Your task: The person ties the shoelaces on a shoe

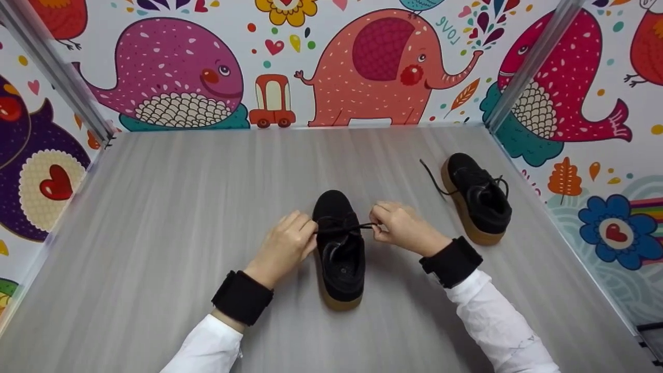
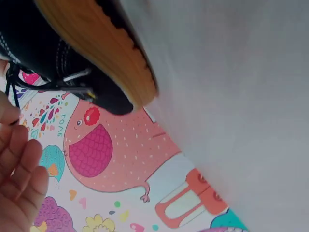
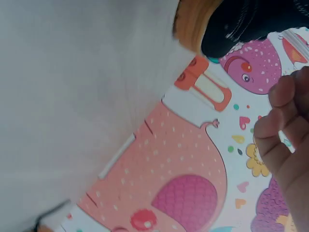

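Note:
A black shoe (image 1: 336, 204) with a tan sole (image 2: 104, 50) stands upright between the hands, toe pointing toward the back wall. Black shoelaces (image 1: 365, 226) run sideways across its tongue. On the left, my left hand (image 1: 285, 246) pinches one lace right at the shoe's side. My right hand (image 1: 404, 228) pinches the other side of the lace between thumb and fingers, a short way off the shoe. In the left wrist view, the lace (image 2: 43, 88) forms a crossing over the tongue. The right wrist view shows curled fingers (image 3: 273, 128), the lace out of sight there.
A second black shoe (image 1: 479, 199) stands to the right, one loose lace (image 1: 432, 176) trailing onto the grey tabletop (image 1: 207, 181). Cartoon-printed panels (image 1: 279, 46) wall off the back and both sides, with metal posts (image 1: 533, 67) at the back corners.

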Available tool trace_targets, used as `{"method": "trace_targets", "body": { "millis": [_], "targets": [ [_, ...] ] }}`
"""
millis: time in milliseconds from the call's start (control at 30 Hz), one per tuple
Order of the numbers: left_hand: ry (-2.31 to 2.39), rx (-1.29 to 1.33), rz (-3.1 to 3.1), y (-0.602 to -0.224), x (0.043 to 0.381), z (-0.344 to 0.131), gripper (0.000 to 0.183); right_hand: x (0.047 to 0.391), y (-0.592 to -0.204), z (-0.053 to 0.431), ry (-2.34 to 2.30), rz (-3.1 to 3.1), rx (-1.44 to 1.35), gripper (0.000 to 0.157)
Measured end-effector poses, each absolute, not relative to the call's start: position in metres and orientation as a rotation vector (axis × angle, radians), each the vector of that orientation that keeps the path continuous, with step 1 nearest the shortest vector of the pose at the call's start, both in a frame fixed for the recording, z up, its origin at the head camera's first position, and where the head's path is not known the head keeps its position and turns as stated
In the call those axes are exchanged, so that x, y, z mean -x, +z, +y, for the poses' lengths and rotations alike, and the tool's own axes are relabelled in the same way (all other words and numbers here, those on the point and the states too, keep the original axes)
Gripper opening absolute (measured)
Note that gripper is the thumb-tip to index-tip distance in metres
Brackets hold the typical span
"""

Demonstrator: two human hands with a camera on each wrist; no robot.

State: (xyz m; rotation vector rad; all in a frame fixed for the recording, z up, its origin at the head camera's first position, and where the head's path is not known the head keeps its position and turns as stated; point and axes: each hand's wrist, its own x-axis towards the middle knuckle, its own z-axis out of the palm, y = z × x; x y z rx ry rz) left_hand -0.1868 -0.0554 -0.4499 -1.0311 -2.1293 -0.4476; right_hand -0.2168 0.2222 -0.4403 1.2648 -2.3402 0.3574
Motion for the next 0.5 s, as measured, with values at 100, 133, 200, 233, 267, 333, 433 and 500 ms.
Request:
{"method": "trace_targets", "body": {
  "millis": [100, 133, 200, 233, 267, 333, 433, 500],
  "targets": [
    [-0.416, 1.026, -2.132, -0.4496, 0.1867, -0.0548, 0.015, 0.2158, -0.4415, 0.2239, 0.324, -2.33, -1.254, 0.018],
    [-0.424, 1.025, -2.137, -0.4497, 0.1867, -0.0543, 0.015, 0.2155, -0.4421, 0.224, 0.337, -2.336, -1.25, 0.018],
    [-0.46, 1.015, -2.156, -0.4505, 0.1869, -0.0531, 0.015, 0.2147, -0.4434, 0.2236, 0.391, -2.36, -1.235, 0.017],
    [-0.486, 1.007, -2.168, -0.451, 0.1871, -0.0524, 0.015, 0.2143, -0.4437, 0.2231, 0.44, -2.379, -1.223, 0.017],
    [-0.514, 0.999, -2.18, -0.4514, 0.1872, -0.0516, 0.015, 0.214, -0.4443, 0.2224, 0.496, -2.396, -1.21, 0.017],
    [-0.575, 0.985, -2.196, -0.4518, 0.1873, -0.0501, 0.015, 0.2132, -0.445, 0.2206, 0.616, -2.428, -1.182, 0.015],
    [-0.642, 0.983, -2.198, -0.4524, 0.1869, -0.0477, 0.014, 0.2119, -0.4453, 0.2176, 0.796, -2.479, -1.156, 0.009],
    [-0.665, 0.997, -2.195, -0.4527, 0.1864, -0.0461, 0.015, 0.2105, -0.4454, 0.2158, 0.881, -2.505, -1.153, 0.005]
  ]
}}
